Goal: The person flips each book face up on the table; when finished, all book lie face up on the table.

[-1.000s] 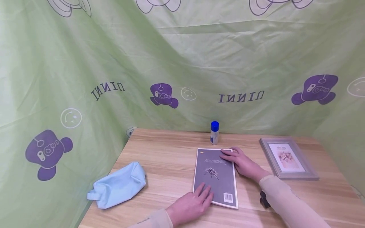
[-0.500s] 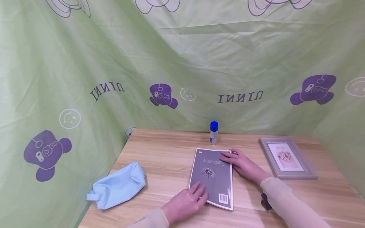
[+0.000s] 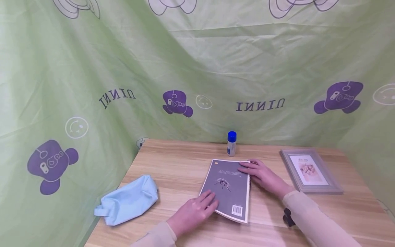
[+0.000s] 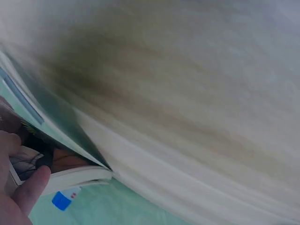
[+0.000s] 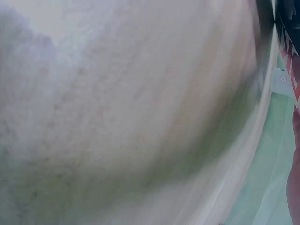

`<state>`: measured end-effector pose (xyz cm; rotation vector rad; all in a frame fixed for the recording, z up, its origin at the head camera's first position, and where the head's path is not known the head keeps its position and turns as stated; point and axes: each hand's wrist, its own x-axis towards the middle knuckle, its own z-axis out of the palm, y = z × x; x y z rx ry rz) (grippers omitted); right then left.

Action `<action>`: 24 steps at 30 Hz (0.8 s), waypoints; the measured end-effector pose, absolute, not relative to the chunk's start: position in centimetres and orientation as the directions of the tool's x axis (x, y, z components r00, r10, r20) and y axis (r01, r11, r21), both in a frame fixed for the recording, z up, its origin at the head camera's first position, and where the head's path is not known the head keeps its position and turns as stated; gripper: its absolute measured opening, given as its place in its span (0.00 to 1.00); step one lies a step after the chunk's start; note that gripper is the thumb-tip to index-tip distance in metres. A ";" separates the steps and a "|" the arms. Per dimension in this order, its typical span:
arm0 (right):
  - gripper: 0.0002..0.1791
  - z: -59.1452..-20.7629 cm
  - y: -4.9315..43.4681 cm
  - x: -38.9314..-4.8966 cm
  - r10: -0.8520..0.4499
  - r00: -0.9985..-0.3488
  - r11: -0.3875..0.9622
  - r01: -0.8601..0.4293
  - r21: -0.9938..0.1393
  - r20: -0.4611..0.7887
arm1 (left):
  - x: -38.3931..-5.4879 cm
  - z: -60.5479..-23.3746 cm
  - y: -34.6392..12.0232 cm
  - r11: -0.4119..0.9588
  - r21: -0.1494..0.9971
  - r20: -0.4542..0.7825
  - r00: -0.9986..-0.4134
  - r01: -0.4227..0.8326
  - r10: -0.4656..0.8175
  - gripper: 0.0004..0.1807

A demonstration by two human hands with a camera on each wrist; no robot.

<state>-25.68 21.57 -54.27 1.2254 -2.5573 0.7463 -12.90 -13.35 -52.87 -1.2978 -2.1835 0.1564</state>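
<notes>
A thin book (image 3: 228,192) with a grey cover, a spider picture and a barcode is tilted over the wooden table, its near edge raised. My left hand (image 3: 192,211) grips its lower left edge, fingers on top of the cover. Seen from the left wrist, my left thumb (image 4: 35,187) lies at the page edges, and the underside shows a gap with a pictured page (image 4: 70,159). My right hand (image 3: 262,176) holds the upper right edge, fingertips on the cover and thumb hidden. At the right wrist view's edge, part of the book (image 5: 288,28) with red lettering shows.
Behind the book stands a small white bottle with a blue cap (image 3: 232,143). A grey picture frame (image 3: 334,188) lies at the right, and a light blue pouch (image 3: 129,200) at the left. Green printed cloth (image 3: 210,61) hangs along the table's back and sides.
The book has shifted left and its lower part has come up off the table. My left hand has moved left and slightly away from me with it; my right hand stays nearly in place.
</notes>
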 end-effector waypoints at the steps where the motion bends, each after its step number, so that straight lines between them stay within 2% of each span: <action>1: 0.29 -54.2 21.6 -25.7 -0.666 -0.629 0.523 -0.777 -0.351 0.400 | -13.0 -52.7 -13.6 0.520 -0.379 0.433 -0.350 0.766 0.831 0.28; 9: 0.27 -53.5 22.0 -25.4 -0.661 -0.601 0.520 -0.799 -0.303 0.449 | -13.3 -51.0 -14.8 0.535 -0.316 0.458 -0.367 0.784 0.809 0.24; 13: 0.28 -52.7 22.3 -25.2 -0.665 -0.580 0.527 -0.811 -0.253 0.471 | -13.7 -50.4 -15.1 0.534 -0.289 0.524 -0.335 0.795 0.783 0.26; 17: 0.27 -51.7 22.5 -25.1 -0.663 -0.544 0.511 -0.831 -0.221 0.514 | -14.3 -49.8 -15.5 0.534 -0.248 0.619 -0.291 0.809 0.729 0.22; 24: 0.22 -50.4 22.7 -25.3 -0.646 -0.495 0.475 -0.856 -0.202 0.581 | -14.9 -48.6 -15.8 0.534 -0.197 0.682 -0.276 0.822 0.677 0.18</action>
